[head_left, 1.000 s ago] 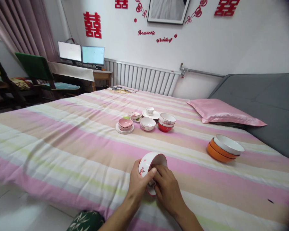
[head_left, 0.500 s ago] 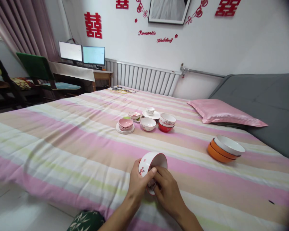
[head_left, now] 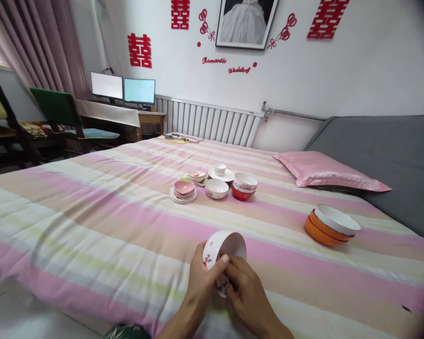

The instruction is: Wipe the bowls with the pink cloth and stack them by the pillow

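Note:
A white bowl (head_left: pixel 215 247) with a red rim and red blossoms is held tilted on its side above the bed, its mouth turned to the right. My left hand (head_left: pixel 204 278) is closed around the bowl's left side, the thumb over the rim. Inside the mouth, the fingers of my right hand (head_left: pixel 246 293) are bent around a crumpled greyish cloth (head_left: pixel 222 285), which touches the inner wall. Most of the cloth is hidden by my fingers.
On the striped bedspread (head_left: pixel 127 245) stand pink dishes on white plates (head_left: pixel 183 200), a flowered bowl (head_left: pixel 216 189), stacked bowls (head_left: pixel 244 186) and small white cups on a plate (head_left: pixel 226 175). Orange and white bowls (head_left: pixel 327 230) are stacked right, near a pink pillow (head_left: pixel 328 169).
The view has tipped up slightly, so everything sits lower in the picture. Both hands keep their hold; my right fingers and the cloth have shifted slightly inside the bowl.

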The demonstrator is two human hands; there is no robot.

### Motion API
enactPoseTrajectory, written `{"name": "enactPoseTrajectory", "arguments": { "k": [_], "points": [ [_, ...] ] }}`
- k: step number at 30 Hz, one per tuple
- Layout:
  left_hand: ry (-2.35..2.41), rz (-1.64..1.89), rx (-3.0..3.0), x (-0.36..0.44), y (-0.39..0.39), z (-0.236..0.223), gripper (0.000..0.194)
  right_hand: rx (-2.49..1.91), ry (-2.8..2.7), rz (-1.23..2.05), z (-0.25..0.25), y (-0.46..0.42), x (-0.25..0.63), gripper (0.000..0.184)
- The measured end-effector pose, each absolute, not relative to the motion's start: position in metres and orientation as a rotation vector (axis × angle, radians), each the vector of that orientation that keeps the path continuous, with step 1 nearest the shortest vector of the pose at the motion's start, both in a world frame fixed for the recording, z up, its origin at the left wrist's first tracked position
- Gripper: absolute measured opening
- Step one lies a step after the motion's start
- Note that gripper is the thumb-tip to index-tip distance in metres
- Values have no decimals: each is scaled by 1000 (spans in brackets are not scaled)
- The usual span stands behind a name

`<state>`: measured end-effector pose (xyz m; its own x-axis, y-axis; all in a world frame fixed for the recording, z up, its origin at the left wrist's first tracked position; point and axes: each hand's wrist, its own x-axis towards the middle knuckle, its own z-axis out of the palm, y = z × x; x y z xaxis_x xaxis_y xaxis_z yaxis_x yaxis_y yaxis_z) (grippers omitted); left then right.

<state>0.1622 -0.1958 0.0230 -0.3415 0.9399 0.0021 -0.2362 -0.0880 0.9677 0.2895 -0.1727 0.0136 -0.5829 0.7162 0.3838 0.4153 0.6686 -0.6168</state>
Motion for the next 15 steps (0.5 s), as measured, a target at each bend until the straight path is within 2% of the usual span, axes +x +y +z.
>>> {"name": "enactPoseTrajectory", "arguments": {
  "k": [15],
  "points": [
    [1226,1594,820,162,-195,23,55,-837,-2146,881,24,-177,287,40]
  ]
}}
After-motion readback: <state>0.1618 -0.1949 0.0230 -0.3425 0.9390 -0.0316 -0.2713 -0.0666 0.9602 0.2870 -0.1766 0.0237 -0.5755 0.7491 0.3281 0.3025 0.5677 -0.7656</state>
